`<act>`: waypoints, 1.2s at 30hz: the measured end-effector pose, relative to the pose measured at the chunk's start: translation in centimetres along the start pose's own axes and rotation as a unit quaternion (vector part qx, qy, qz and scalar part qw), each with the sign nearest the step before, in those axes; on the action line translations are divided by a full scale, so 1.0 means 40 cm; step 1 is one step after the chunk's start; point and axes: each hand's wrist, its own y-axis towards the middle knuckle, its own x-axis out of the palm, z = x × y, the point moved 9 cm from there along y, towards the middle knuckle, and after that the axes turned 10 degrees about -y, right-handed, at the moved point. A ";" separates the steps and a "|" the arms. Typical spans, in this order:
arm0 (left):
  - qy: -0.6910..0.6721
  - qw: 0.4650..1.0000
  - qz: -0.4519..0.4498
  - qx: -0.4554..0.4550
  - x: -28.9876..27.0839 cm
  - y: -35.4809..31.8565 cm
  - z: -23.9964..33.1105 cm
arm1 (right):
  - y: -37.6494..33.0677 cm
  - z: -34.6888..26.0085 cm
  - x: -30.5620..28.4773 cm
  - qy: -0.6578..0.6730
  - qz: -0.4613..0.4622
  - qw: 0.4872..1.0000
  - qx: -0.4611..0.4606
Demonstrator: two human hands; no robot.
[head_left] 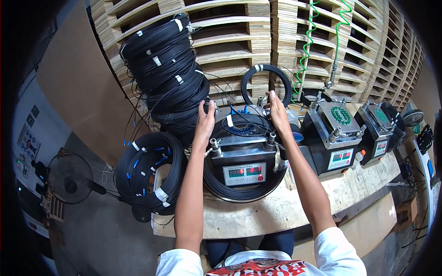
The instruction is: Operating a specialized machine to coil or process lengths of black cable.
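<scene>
While the coil [243, 125] lies on the winder [242, 156], its far rim is gripped by the left hand [206, 120] and right hand [276, 112]; springy, light, best held at the taped band.

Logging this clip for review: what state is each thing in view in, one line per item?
Left hand: gripping a knob at the machine's back left.
Right hand: on the machine's back right post.
Front machine: displays lit, black cable coil around it.
Middle machine: display lit.
Cable coil stack: taped, piled.
Floor fan: standing.
</scene>
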 end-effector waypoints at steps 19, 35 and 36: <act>0.010 1.000 -0.017 -0.002 0.006 0.012 -0.011 | 0.000 -0.008 0.004 -0.011 -0.010 1.000 -0.005; -0.010 1.000 0.006 0.002 -0.012 0.016 -0.010 | -0.019 -0.037 -0.011 -0.045 0.007 0.999 0.021; -0.010 1.000 0.005 0.002 -0.010 0.018 -0.013 | -0.015 -0.034 -0.007 -0.027 -0.005 1.000 0.016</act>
